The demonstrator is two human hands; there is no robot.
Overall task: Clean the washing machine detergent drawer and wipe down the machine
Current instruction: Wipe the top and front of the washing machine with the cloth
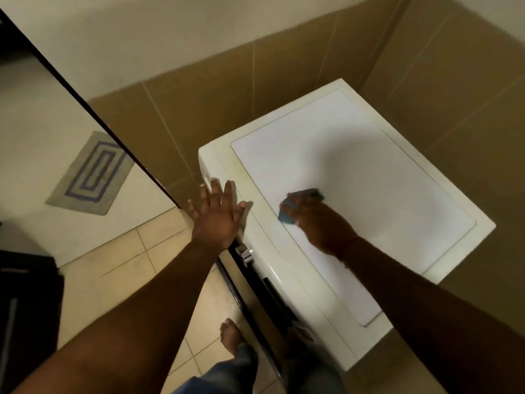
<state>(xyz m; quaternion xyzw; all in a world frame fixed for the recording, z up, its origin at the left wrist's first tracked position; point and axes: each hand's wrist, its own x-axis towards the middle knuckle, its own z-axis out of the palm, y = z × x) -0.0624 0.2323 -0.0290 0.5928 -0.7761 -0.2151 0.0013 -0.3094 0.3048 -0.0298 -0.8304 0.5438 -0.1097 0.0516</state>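
A white washer (355, 172) fills the centre and right of the frame, set into a brown tiled corner (216, 95). A mat (91, 173) lies at left. The left hand (217, 216), fingers spread and holding nothing, rests on the washer's front left edge. The right hand (318, 223) presses a blue cloth (298, 204) flat on the lid at centre frame, fingers curled over it.

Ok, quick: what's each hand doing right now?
Left hand: open, fingers spread at the washing machine front edge.
Right hand: holding blue cloth on top.
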